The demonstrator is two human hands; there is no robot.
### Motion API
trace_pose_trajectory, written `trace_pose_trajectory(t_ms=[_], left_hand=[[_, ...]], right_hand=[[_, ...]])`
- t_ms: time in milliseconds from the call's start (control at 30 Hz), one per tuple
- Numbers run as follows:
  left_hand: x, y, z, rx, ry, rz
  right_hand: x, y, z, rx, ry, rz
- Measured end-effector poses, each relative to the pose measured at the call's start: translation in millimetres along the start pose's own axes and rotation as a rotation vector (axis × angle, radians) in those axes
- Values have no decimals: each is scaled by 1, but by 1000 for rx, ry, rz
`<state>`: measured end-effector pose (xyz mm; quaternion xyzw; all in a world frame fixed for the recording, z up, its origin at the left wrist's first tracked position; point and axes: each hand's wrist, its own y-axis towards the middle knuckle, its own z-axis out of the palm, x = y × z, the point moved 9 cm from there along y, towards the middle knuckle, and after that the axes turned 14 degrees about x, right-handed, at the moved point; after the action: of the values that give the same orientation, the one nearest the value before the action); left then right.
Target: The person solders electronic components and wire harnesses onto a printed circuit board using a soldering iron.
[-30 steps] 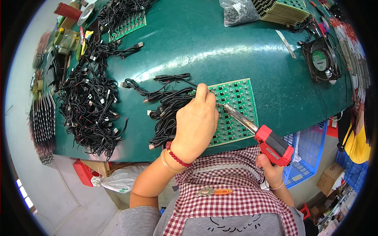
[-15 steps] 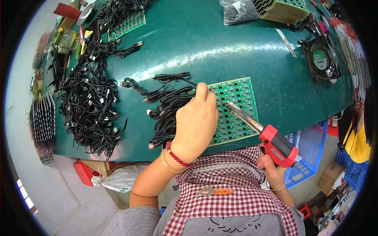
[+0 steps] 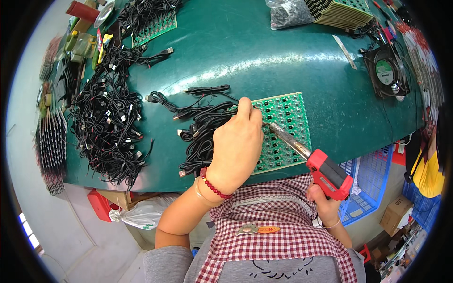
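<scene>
- Broadly, a green surface (image 3: 212, 56) fills most of the view, with the work laid out near its front edge.
- A red-and-white checked apron (image 3: 283, 245) covers the person's front, just below that edge.
- A long heap of black USB cables (image 3: 111, 118) sprawls over the surface at the left, many plugs showing pale ends.
- A green circuit-board panel (image 3: 283, 115) lies flat in front of the person, its rows of small parts exposed on the right, its left portion partly hidden by hand and cables.
- A smaller bunch of black cables (image 3: 200, 134) lies just left of the panel.
- A red-and-black soldering gun (image 3: 330, 174) slants over the panel, its tip close to the left hand; a small printed label marks the grip.
- The left hand (image 3: 238, 146) is over the panel's left part, fingers held narrow; their tips are turned away, so I cannot tell what they pinch.
- A black cooling fan (image 3: 384, 70) stands at the far right, with a green-and-white printed label at its hub.
- The right hand (image 3: 325, 205) has its fingers wrapped around the soldering gun's grip.
- A cardboard box (image 3: 395, 214) below right bears dark capital letters.
- An orange oval badge (image 3: 268, 230) on the apron carries lettering.
</scene>
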<state>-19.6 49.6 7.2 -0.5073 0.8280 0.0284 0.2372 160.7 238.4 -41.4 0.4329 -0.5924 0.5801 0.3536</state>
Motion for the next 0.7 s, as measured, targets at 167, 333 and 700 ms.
trace_pose_trajectory(t_ms=[167,333,700], left_hand=[[0,1,2,21,24,-5],[0,0,1,19,23,-3],[-1,-1,3,40,70,20]], right_hand=[[13,-1,-3,-66,89,-69],[17,1,-3,-49,69,-86],[18,1,-3,-47,66,-106]])
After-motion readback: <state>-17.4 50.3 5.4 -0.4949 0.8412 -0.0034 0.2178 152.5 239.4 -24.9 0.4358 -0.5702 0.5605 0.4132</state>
